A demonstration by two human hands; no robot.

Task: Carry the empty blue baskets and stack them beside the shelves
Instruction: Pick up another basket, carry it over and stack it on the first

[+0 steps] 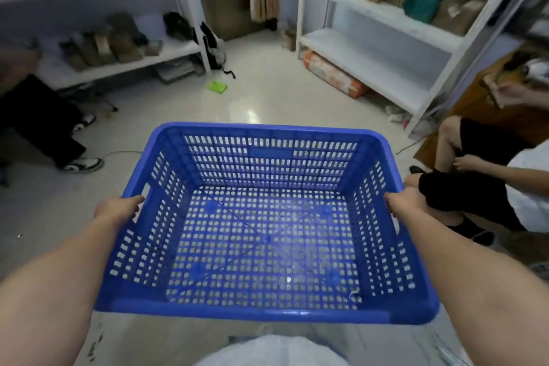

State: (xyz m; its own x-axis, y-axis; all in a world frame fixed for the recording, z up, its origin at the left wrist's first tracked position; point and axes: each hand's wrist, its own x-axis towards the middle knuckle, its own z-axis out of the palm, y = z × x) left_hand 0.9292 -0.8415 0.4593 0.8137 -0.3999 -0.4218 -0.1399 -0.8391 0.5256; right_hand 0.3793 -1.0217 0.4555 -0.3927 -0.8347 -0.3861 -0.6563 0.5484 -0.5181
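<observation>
The person holds one empty blue basket (267, 226) out in front of the body, above the pale tiled floor (261, 98), roughly level and with nothing in it. The left hand (118, 208) is closed over the basket's left rim beside the handle slot, and the right hand (407, 200) is closed over the right rim in the same way; the fingers of both curl under the lip and are mostly hidden.

This looks like the carrying step: the basket is off the ground and faces the open aisle between the left white shelf unit (184, 50) and the right white shelf unit (383, 68). No stack of baskets shows yet.

The next move probably calls for walking forward with the basket kept level, steering past the seated person (475, 187) at the right and the green packet (217, 87) lying on the floor ahead, then lowering it beside a shelf upright.
</observation>
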